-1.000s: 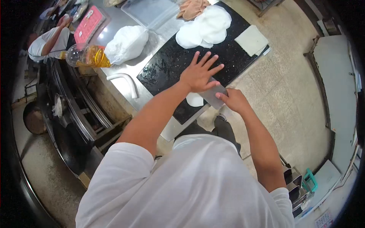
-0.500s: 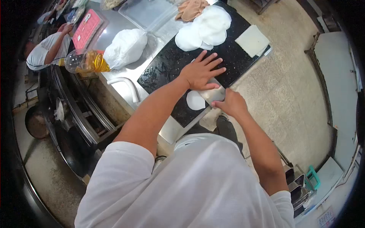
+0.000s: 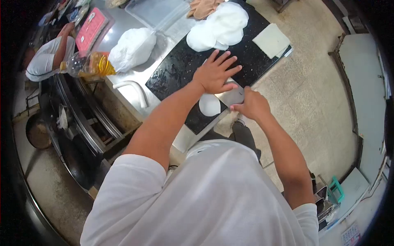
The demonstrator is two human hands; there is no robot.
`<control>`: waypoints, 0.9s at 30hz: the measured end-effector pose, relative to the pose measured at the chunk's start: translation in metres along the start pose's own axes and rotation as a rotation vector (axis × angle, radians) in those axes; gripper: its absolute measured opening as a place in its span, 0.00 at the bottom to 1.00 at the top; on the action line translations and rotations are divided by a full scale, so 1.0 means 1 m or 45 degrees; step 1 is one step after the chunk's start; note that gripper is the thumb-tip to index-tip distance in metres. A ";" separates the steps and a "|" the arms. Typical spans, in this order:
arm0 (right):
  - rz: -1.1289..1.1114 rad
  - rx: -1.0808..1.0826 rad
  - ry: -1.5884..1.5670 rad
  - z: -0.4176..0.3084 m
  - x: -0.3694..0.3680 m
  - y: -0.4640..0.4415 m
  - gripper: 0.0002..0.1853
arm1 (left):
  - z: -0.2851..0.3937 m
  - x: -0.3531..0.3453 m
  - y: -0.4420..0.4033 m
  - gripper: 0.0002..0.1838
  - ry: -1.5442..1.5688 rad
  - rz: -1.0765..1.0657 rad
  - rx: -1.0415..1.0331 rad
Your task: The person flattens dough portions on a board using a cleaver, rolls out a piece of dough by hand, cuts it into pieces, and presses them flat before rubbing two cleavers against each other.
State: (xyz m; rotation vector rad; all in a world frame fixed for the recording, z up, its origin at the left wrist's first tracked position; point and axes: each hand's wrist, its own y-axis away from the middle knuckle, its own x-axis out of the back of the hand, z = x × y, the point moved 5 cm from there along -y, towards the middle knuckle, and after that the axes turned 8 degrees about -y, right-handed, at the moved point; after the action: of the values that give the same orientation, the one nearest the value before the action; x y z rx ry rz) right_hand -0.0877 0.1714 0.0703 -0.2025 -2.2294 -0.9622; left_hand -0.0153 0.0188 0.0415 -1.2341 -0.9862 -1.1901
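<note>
My left hand point(image 3: 215, 74) lies with fingers spread over the black board point(image 3: 170, 76), its palm down on the flat metal blade point(image 3: 233, 93). At the blade's right end, my right hand point(image 3: 253, 104) is closed around it; the handle is hidden. A thin white round sheet point(image 3: 209, 105) rests on the board just below my left hand, partly beside the blade. Farther up the board lies a heap of overlapping white rounds point(image 3: 223, 25). A folded pale cloth point(image 3: 271, 40) sits at the board's right edge.
Left of the board are a white plastic bag point(image 3: 132, 48), an oil bottle point(image 3: 90, 64) and a curved white pipe point(image 3: 133, 91). A clear tray point(image 3: 158, 12) and brown cloth point(image 3: 205, 8) lie behind. Another person point(image 3: 47, 57) is at the upper left.
The blade and my right hand have shifted slightly upward, and the blade is turned flatter than a second ago. More of the white round shows. My left hand stays spread.
</note>
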 end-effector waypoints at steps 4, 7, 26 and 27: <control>-0.167 -0.045 -0.203 0.041 -0.077 0.065 0.44 | 0.060 -0.010 0.045 0.36 0.124 -0.101 -0.061; -0.158 -0.140 -0.248 0.050 -0.070 0.056 0.49 | 0.087 -0.017 0.038 0.35 0.194 -0.078 -0.241; -0.004 -0.080 -0.160 0.040 -0.030 0.030 0.40 | 0.036 -0.010 -0.015 0.36 0.040 -0.106 -0.135; 0.065 0.019 -0.106 0.030 -0.013 0.014 0.39 | 0.018 -0.012 -0.026 0.36 0.005 -0.079 -0.143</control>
State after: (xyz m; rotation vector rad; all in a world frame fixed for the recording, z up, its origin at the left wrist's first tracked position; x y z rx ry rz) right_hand -0.0885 0.2034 0.0552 -0.2962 -2.2951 -0.9251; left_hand -0.0419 0.0391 0.0360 -1.2966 -0.9714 -1.3109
